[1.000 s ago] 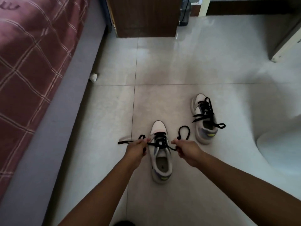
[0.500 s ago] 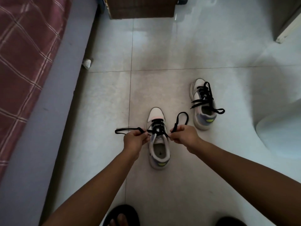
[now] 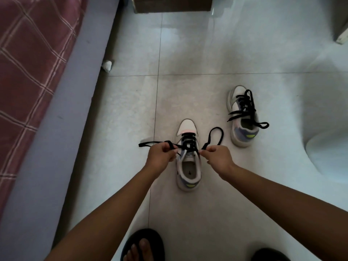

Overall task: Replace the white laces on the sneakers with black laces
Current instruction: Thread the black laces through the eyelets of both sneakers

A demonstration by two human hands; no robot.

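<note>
The fingers [image 3: 166, 147] of the left hand [image 3: 160, 156] are curled and pinch one end of the black lace [image 3: 188, 146], whose free tail runs out to the left past the knuckles. The fingers [image 3: 208, 150] of the right hand [image 3: 218, 157] are curled round the other end of the same lace, which rises beyond them in an open loop toward the far right. Between the two hands the lace is drawn across the upper eyelets of the near sneaker [image 3: 188, 166], with black crossings visible up the tongue toward the toe.

That sneaker stands upright on the floor [image 3: 188, 53], toe pointing away, its pale toe cap far and its grey heel with a yellow-green mark near. Both forearms reach in from the near edge, one on each side of the shoe.

The far sneaker [image 3: 243, 117] stands to the right and farther off, well apart from the first, toe also pointing away. It is threaded with a second black lace [image 3: 246, 108], whose loose ends lie across the opening and over its right side.

A foot in a dark sandal [image 3: 143, 245] shows at the near edge, and part of another dark sandal at the near right. Along the left runs a bed [image 3: 28, 72] with a red checked cover and a grey side panel. A small white object [image 3: 107, 65] lies on the floor beside the bed. A brown wooden cabinet [image 3: 173, 4] stands at the far end.
</note>
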